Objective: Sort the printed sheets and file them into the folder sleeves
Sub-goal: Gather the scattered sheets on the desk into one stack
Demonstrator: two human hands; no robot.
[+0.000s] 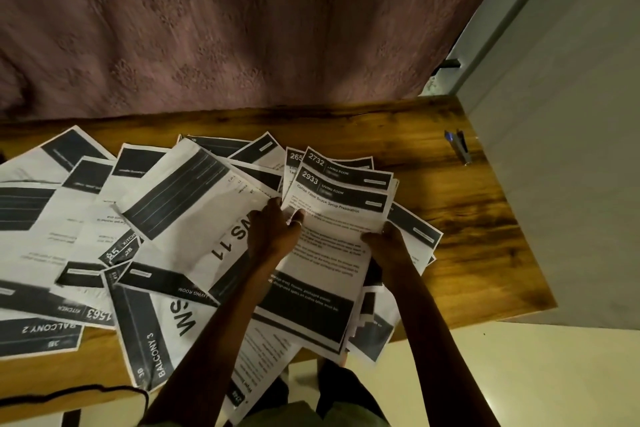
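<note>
Early in the job, by the look of it. Holding a small stack (332, 246) of living-room sheets, top one numbered 2933, over the right half of the table (485, 218). Pinched at its left edge by the left hand (273, 229), thumb on top, and at its right edge by the right hand (384, 241), fingers curled under, out of sight. Left to sort: loose sheets (104, 211) strewn leftward, kitchen and balcony headings mixed. No folder in view, so presumably nothing filed. Beyond, a pen (459, 146) and a curtain (242, 28).
</note>
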